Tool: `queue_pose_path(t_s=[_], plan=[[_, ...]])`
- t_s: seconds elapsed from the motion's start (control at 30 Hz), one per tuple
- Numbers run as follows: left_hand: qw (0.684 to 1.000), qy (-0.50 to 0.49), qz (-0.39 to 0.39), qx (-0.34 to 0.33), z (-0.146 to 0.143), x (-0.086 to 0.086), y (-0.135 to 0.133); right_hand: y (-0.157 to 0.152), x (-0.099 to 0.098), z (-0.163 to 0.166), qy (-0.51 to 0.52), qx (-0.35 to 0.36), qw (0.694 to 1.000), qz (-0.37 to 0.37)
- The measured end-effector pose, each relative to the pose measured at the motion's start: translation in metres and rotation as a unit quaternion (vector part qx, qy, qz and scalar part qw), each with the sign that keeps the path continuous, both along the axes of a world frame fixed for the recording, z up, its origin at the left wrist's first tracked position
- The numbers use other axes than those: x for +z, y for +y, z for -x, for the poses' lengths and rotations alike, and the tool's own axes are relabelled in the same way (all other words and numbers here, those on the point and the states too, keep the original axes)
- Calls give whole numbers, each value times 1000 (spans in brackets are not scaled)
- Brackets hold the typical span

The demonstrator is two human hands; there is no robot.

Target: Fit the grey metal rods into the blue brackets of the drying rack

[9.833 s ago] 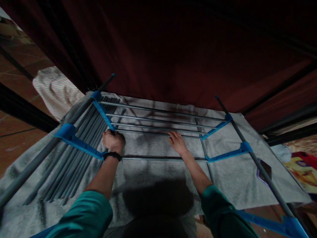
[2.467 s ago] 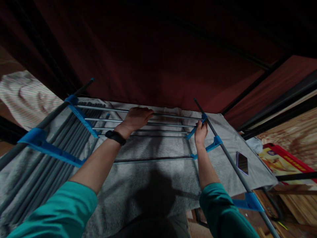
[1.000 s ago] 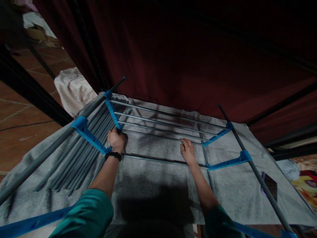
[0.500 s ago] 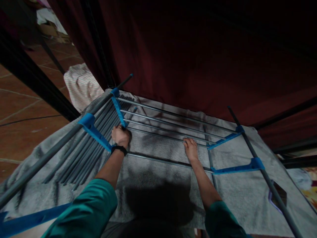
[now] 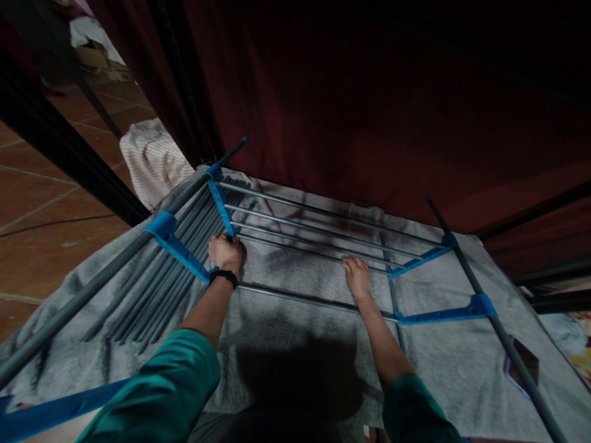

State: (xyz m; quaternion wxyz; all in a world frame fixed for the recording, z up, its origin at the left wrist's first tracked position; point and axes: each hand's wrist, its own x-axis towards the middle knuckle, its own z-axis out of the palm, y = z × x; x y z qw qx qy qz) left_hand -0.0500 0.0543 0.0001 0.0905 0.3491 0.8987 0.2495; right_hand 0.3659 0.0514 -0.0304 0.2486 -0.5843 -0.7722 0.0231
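A rack frame of grey metal rods (image 5: 318, 234) joined by blue plastic brackets (image 5: 220, 206) lies over a grey towel (image 5: 295, 332). My left hand (image 5: 225, 252), with a black wristband, is closed round the near rod end where it meets the left blue bracket. My right hand (image 5: 356, 277) lies on the same rod further right, fingers curled over it. Both arms wear teal sleeves.
A bundle of loose grey rods (image 5: 170, 271) lies on the towel at the left. A dark phone (image 5: 521, 363) rests on the towel at the right. A dark red curtain (image 5: 369, 111) hangs behind. A striped cloth (image 5: 152, 161) lies on the tiled floor at the left.
Both hands stay on the near rod. The view has shifted slightly; the hands have barely moved since half a second ago.
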Motion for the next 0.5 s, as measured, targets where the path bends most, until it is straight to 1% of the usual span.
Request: queue_pose_path(t_s=[0.23, 0.5], plan=[[1000, -6, 9, -4, -3, 4, -2, -1, 1, -1, 10, 12, 1000, 3], [1000, 5, -1, -5, -1, -1, -2, -1, 5, -1, 0, 20, 1000, 7]])
